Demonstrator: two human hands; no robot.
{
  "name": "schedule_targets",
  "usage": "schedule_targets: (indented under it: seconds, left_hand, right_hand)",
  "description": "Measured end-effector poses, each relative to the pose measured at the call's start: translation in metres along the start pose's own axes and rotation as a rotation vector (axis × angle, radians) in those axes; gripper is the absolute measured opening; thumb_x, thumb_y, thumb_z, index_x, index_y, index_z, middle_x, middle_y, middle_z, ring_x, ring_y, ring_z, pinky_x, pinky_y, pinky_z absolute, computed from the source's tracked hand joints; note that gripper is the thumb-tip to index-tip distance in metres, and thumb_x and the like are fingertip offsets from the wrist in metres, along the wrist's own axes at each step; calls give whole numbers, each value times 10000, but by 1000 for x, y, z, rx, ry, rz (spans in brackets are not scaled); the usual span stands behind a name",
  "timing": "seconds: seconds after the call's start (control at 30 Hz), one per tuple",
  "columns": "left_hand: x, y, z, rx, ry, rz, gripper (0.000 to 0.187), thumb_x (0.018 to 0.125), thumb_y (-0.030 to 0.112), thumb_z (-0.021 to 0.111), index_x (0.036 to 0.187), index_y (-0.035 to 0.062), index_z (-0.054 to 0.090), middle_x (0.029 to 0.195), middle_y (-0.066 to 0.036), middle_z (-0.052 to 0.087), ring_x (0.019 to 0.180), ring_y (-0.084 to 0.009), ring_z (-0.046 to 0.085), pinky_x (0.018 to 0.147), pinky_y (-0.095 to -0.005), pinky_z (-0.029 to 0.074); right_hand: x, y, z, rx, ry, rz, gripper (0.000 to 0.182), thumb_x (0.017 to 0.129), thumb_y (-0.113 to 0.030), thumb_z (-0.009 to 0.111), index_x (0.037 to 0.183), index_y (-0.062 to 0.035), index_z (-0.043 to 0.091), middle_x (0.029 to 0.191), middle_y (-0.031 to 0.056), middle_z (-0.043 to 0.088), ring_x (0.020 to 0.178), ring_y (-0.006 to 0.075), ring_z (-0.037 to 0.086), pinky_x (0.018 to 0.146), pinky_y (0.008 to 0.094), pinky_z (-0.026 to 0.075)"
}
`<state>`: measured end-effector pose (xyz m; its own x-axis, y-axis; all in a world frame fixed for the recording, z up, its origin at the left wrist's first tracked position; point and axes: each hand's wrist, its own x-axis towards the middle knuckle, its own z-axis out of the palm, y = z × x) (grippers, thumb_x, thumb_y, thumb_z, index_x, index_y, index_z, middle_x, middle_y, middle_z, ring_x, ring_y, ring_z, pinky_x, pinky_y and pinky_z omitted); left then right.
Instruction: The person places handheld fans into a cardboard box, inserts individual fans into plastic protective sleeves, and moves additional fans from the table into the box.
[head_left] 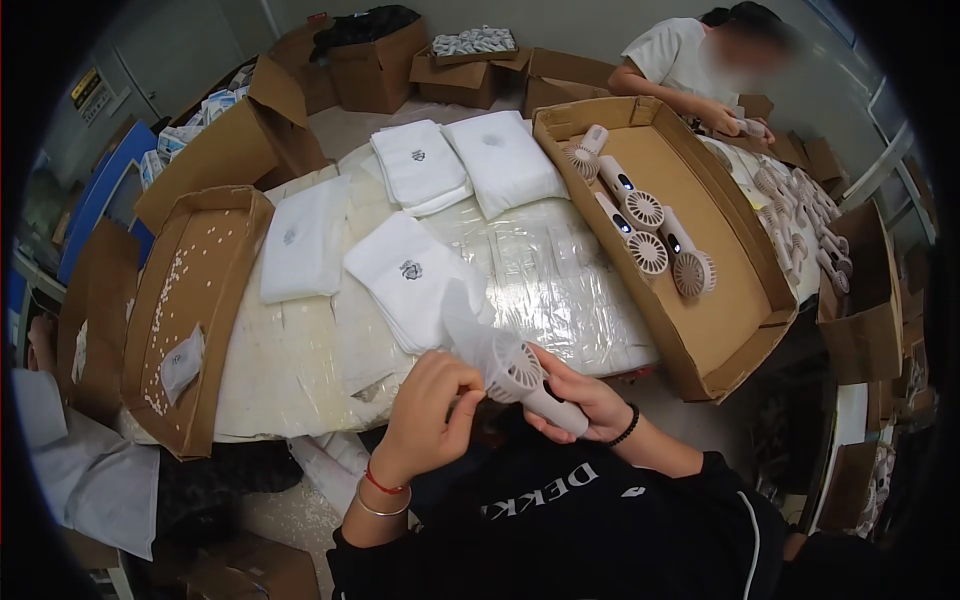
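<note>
A pale handheld fan is gripped by its handle in my right hand, its round slotted head pointing up and left. Against the head lies a thin white translucent pouch, covering part of its left side. My left hand is closed at the pouch's lower edge beside the fan head; the exact pinch is partly hidden. Just beyond the pouch is a stack of white pouches with a dark printed emblem. More white pouch stacks lie farther back on the table.
At right, a shallow cardboard tray holds several fans. A left tray contains white bits and a small wrapped item. A co-worker handles a fan at back right; another person's sleeve shows at left.
</note>
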<state>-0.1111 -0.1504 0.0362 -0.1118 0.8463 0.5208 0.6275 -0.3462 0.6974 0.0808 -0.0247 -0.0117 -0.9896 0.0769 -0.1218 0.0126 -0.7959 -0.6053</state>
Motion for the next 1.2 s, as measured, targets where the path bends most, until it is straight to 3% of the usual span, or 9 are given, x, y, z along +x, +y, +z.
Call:
schedule_targets:
  seconds: [0.33, 0.47, 0.53, 0.7, 0.8, 0.97, 1.0, 1.13, 1.2]
  left_hand:
    - [4, -11, 53, 469, 199, 177, 135, 727, 46, 599, 852, 39, 549, 732, -66, 515, 643, -238, 491, 570, -346, 389]
    - [14, -18, 52, 489, 311, 208, 134, 714, 49, 593, 842, 49, 552, 727, -56, 508, 640, -232, 487, 568, -344, 373]
    - [16, -12, 49, 504, 354, 225, 122, 716, 50, 588, 832, 58, 550, 725, -50, 506, 642, -230, 486, 568, -344, 367]
    - [-3, 2, 69, 386, -104, 299, 139, 741, 100, 641, 852, 65, 564, 802, -56, 548, 693, -220, 506, 616, -333, 408]
    - [-16, 3, 80, 229, 86, 199, 278, 690, 150, 723, 899, 64, 560, 946, -101, 569, 752, -250, 562, 661, -356, 450]
    - [-14, 5, 71, 119, -50, -73, 577, 648, 262, 795, 1142, 111, 539, 1236, -164, 463, 987, -325, 559, 813, -366, 475]
    - [-14, 4, 68, 118, -48, -67, 577, 648, 262, 795, 1142, 111, 539, 1236, -164, 463, 987, -325, 559, 813, -366, 475]
    - [-11, -2, 20, 62, 237, -45, 373, 662, 129, 756, 979, 61, 571, 1131, -172, 539, 1079, -328, 517, 946, -432, 388]
    - [-3, -19, -30, 68, 450, -162, 280, 713, 83, 665, 974, 52, 567, 1178, -166, 520, 1164, -300, 449, 1003, -420, 313]
  right_hand:
    - [15, 11, 23, 683, 160, -25, 325, 992, -367, 291, 1170, -109, 377, 859, 100, 514, 583, 150, 474, 484, 233, 381]
    - [21, 15, 28, -376, 538, -304, 484, 984, -292, 354, 1395, -77, 216, 835, 104, 527, 613, 169, 522, 556, 249, 427]
    - [23, 22, 14, -1526, 507, -575, 615, 976, -287, 380, 1441, -58, 50, 866, 134, 565, 672, 210, 570, 621, 295, 463]
    - [21, 6, 0, -787, 495, -409, 567, 996, -374, 196, 1429, -24, 87, 1266, 164, 447, 1152, 192, 468, 965, 325, 372]
    - [12, -10, 6, -619, 450, -407, 540, 1004, -339, 185, 1429, -23, 82, 1363, 143, 333, 1255, 186, 348, 1041, 319, 286]
    - [-2, -12, 20, -1069, 196, -202, 606, 970, -320, 376, 1406, 21, 129, 1292, 185, 431, 1172, 234, 452, 975, 304, 360]
    - [-8, -30, 32, -1305, 47, 207, 589, 947, -284, 450, 1398, 11, 210, 1100, 168, 562, 991, 247, 561, 860, 316, 430]
    - [-38, -74, 47, -1381, -145, -197, 325, 925, -174, 503, 1219, -35, 526, 933, 109, 616, 839, 237, 590, 760, 329, 465]
    - [-70, -105, 32, -1534, 158, -260, 288, 909, -118, 510, 1184, -50, 561, 930, 102, 620, 837, 235, 593, 755, 339, 473]
